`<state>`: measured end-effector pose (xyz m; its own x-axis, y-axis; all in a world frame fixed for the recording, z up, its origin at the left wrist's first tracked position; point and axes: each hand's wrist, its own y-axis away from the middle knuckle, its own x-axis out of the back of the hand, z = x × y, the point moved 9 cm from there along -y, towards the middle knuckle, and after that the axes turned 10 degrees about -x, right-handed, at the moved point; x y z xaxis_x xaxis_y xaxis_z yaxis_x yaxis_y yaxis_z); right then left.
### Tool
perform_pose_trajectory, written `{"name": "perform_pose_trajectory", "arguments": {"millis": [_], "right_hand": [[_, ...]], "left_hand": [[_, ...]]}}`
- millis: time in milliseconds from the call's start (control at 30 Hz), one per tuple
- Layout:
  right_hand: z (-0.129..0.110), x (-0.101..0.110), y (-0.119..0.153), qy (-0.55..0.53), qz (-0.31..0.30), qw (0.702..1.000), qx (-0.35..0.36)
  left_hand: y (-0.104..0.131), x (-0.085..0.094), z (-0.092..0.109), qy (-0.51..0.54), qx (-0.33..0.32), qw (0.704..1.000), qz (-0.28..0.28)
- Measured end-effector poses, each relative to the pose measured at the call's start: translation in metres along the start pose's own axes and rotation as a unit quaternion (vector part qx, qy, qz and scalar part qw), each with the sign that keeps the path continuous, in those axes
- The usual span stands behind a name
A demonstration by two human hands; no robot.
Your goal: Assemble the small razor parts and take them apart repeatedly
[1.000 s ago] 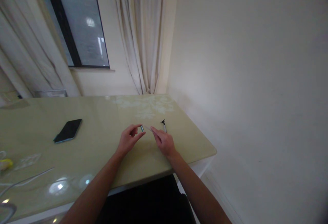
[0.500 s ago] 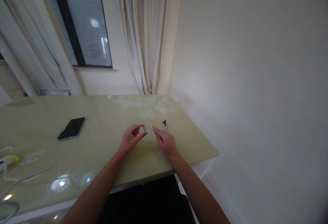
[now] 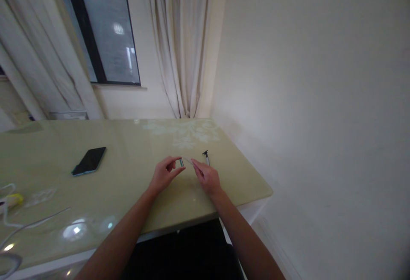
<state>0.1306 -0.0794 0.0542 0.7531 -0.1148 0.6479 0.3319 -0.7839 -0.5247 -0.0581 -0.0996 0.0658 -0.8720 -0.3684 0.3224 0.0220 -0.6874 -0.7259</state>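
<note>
Between the thumb and index finger of my left hand (image 3: pixel 162 174) is a small dark bar with a teal edge (image 3: pixel 181 162), held upright by its ends; it looks like a razor cartridge. My right hand (image 3: pixel 208 179) pinches a thin pale stick (image 3: pixel 188 160), its tip pointing left towards the bar. Whether tip and bar touch, I cannot tell. Just beyond my right hand lies a razor (image 3: pixel 206 157) with a black T-shaped head and a silvery handle, whose lower end is hidden behind the hand.
The glossy greenish table (image 3: pixel 134 143) carries a dark tablet-like device (image 3: pixel 91 160) on the left. White cables (image 3: pixel 38 221) and a yellow-and-white object (image 3: pixel 14 200) lie at the near left. A wall (image 3: pixel 304 100) rises along the right side.
My left hand and the bar have shifted slightly right and down. The stick in my right hand has moved very slightly; the razor stays where it was.
</note>
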Motion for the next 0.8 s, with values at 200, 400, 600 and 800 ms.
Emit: {"name": "perform_pose_trajectory", "arguments": {"millis": [200,400,600,800], "right_hand": [[-0.0020,0.0006,-0.0001,-0.014,-0.005,1.000,0.015],[-0.0012,-0.0010,-0.0008,-0.011,-0.004,1.000,0.004],[0.0002,-0.0003,-0.0005,-0.010,0.000,1.000,-0.003],[-0.0007,0.0012,-0.0006,-0.020,-0.002,1.000,0.004]], "left_hand": [[-0.0006,-0.0004,0.0033,-0.011,-0.004,1.000,-0.009],[-0.0005,-0.0003,0.0015,-0.006,-0.002,1.000,-0.002],[-0.0006,-0.0009,0.0021,-0.009,0.004,1.000,-0.006],[-0.0006,-0.0005,0.0029,-0.013,0.009,1.000,-0.006]]}}
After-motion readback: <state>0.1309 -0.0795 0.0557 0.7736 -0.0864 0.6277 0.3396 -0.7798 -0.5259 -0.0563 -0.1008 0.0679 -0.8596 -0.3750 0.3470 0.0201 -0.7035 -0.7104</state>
